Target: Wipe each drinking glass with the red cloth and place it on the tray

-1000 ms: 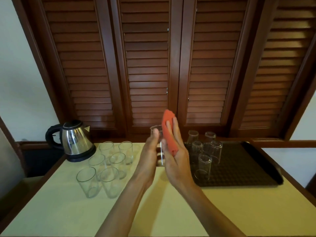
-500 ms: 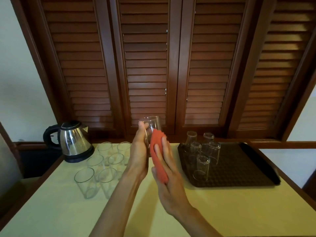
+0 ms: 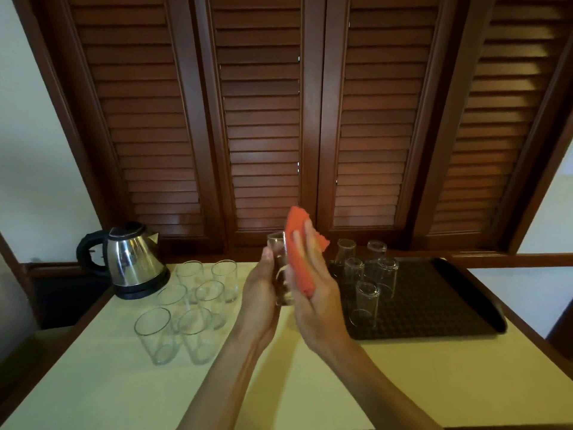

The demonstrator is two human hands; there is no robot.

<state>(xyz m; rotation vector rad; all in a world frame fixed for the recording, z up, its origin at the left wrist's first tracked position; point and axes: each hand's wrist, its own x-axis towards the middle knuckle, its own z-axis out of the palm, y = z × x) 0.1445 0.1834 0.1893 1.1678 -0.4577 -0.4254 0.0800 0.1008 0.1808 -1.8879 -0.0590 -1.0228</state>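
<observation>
My left hand (image 3: 262,293) grips a clear drinking glass (image 3: 279,259) above the middle of the table. Against the glass's right side my right hand (image 3: 316,293) presses the red cloth (image 3: 298,252) with straight fingers; the cloth sticks up past the glass's top. Several upright glasses (image 3: 198,302) stand in a group on the table to the left. Several glasses (image 3: 367,293) stand upside down on the left part of the dark tray (image 3: 440,305) at the right.
A steel electric kettle (image 3: 130,262) with a black handle stands at the back left corner. Brown louvred shutters (image 3: 263,119) rise right behind the table. The pale yellow table top (image 3: 294,383) ends in a wooden rim on each side.
My right hand has slid the red cloth up along the glass from its lower position half a second ago. The left hand and glass have dropped slightly.
</observation>
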